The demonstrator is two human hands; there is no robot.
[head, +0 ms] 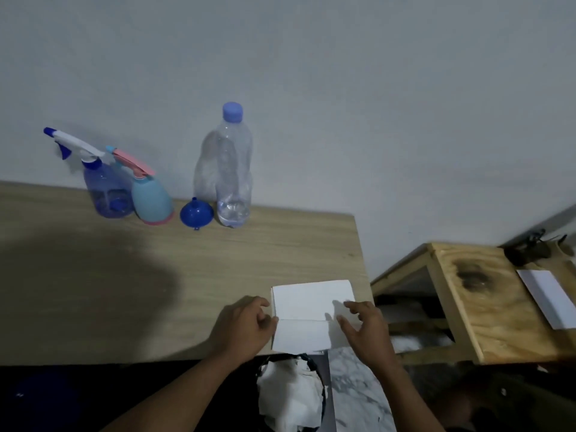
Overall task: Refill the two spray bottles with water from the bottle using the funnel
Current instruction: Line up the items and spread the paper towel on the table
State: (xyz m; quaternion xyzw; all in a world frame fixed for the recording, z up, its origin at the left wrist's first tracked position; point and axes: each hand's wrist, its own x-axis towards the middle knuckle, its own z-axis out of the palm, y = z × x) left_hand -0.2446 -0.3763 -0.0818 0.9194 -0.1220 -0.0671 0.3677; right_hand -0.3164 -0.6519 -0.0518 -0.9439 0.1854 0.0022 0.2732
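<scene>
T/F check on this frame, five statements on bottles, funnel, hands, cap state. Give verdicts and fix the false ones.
1. The water bottle has its cap on. True.
2. The funnel sits in the neck of a spray bottle. False: it lies on the table, between the light blue spray bottle and the water bottle.
3. Both hands are at the white folded paper near the table's front edge. True: left hand at its left side, right hand at its right.
4. The right hand grips the water bottle. False: neither hand is near the bottle.
5. The dark blue spray bottle has its spray head removed. False: both spray heads are still on.
</scene>
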